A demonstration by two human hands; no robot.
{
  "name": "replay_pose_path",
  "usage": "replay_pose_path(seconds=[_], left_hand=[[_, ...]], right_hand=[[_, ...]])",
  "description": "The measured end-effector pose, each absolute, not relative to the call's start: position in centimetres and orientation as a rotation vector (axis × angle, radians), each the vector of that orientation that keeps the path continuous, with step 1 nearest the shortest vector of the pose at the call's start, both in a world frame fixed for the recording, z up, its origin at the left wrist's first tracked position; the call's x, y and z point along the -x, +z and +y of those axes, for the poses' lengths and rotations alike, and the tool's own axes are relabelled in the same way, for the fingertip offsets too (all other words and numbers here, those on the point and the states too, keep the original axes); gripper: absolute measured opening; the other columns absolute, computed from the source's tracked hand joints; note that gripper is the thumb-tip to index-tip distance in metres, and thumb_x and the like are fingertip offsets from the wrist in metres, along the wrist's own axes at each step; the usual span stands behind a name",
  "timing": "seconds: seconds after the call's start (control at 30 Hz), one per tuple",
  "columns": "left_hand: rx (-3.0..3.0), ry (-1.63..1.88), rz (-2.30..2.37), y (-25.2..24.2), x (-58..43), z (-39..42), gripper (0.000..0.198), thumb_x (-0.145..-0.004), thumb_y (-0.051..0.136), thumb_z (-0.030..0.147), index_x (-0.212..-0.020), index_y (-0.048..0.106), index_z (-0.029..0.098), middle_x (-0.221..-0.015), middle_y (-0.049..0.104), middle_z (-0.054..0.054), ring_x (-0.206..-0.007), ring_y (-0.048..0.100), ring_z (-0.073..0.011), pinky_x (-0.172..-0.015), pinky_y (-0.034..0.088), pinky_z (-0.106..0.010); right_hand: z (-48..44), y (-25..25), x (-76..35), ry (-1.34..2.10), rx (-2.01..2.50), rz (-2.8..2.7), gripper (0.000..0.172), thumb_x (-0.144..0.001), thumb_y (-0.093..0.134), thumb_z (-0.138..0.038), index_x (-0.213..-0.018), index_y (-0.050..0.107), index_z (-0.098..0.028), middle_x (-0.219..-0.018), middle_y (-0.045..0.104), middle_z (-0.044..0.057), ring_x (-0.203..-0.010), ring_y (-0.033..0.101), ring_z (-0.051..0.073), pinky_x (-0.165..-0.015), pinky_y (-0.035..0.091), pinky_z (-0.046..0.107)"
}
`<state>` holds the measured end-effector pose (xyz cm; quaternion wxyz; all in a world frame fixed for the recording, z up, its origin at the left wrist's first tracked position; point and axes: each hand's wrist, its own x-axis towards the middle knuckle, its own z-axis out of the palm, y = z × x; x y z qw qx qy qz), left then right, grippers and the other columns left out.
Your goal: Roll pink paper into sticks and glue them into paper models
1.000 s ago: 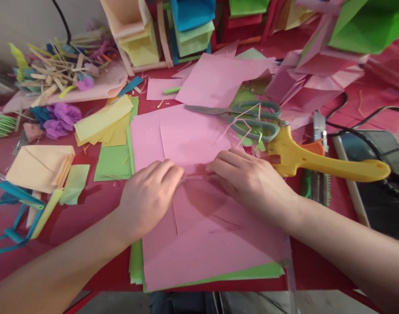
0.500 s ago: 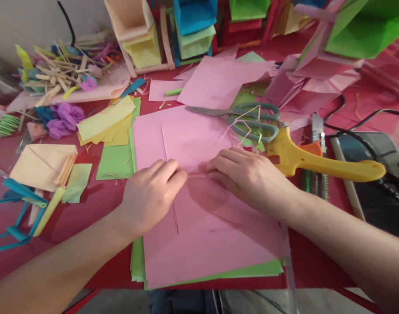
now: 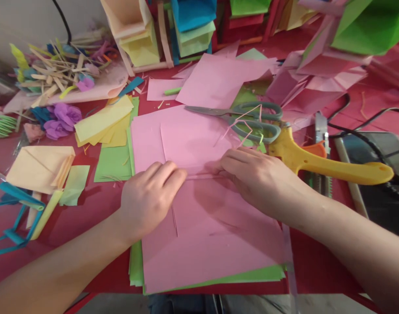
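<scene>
A smaller pink paper sheet (image 3: 191,141) lies on a stack of larger pink sheets (image 3: 215,261), with green paper under them. Its near edge looks narrowly folded or rolled. My left hand (image 3: 147,200) has its fingers curled down on the left end of that edge. Farther right along the same edge, my right hand (image 3: 254,181) pinches it, with fingertips partly hidden. Just beyond the right hand lie grey-handled scissors (image 3: 233,114), pointing left, with thin pink strips on them. A yellow glue gun (image 3: 336,168) rests beside the right wrist.
Yellow paper strips (image 3: 104,120) and purple paper flowers (image 3: 63,120) sit at left, near a folded peach paper piece (image 3: 40,168). Craft sticks (image 3: 55,72) are heaped behind. Coloured paper boxes (image 3: 194,15) line the back. A dark device (image 3: 379,174) and cables lie at right.
My right hand has slid a little to the right along the folded edge. My left hand stays at its end. The whole view has shifted slightly.
</scene>
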<state>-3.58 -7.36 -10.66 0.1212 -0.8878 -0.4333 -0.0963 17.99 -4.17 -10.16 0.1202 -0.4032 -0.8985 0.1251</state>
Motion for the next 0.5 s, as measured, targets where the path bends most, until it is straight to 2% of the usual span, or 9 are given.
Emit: replay_pose_path(seconds=[0.13,0.27,0.4,0.5], left_hand=[[2.563,-0.264,-1.201,-10.5,3.6,-7.5,0.020,-0.079,0.050,0.005,-0.088,0.060,0.019,-0.081,0.065,0.000,-0.068,0.056,-0.0146,-0.052,0.038,-0.026],[2.553,-0.245,-1.220,-10.4,3.5,-7.6,0.018,-0.080,0.050,0.007,-0.087,0.061,0.019,-0.083,0.065,0.000,-0.070,0.057,-0.0144,-0.050,0.039,-0.026],[2.539,-0.278,-1.242,-10.4,3.2,-7.7,0.016,-0.078,0.052,0.008,-0.086,0.062,0.018,-0.086,0.066,-0.001,-0.072,0.057,-0.0159,-0.052,0.041,-0.027],[2.539,-0.284,-1.215,-10.4,3.0,-7.8,0.016,-0.080,0.050,0.008,-0.085,0.062,0.017,-0.081,0.065,-0.003,-0.072,0.057,-0.0186,-0.056,0.043,-0.030]], right_hand=[[-4.4,-10.0,-17.8,0.291,1.242,-2.631,0.023,-0.078,0.040,-0.003,-0.080,0.060,-0.013,-0.076,0.059,0.006,-0.068,0.052,0.016,-0.057,0.036,0.025],[-4.7,-10.0,-17.8,0.273,1.289,-2.561,0.020,-0.081,0.039,-0.007,-0.081,0.057,-0.015,-0.073,0.057,0.004,-0.064,0.049,0.014,-0.054,0.033,0.024],[-5.1,-10.1,-17.7,0.024,1.213,-2.594,0.018,-0.085,0.042,-0.012,-0.075,0.056,-0.015,-0.074,0.055,0.006,-0.067,0.045,0.016,-0.055,0.033,0.026],[-5.5,-10.1,-17.7,-0.147,1.113,-2.654,0.019,-0.085,0.041,-0.010,-0.073,0.056,-0.014,-0.072,0.055,0.006,-0.064,0.043,0.016,-0.055,0.033,0.027]])
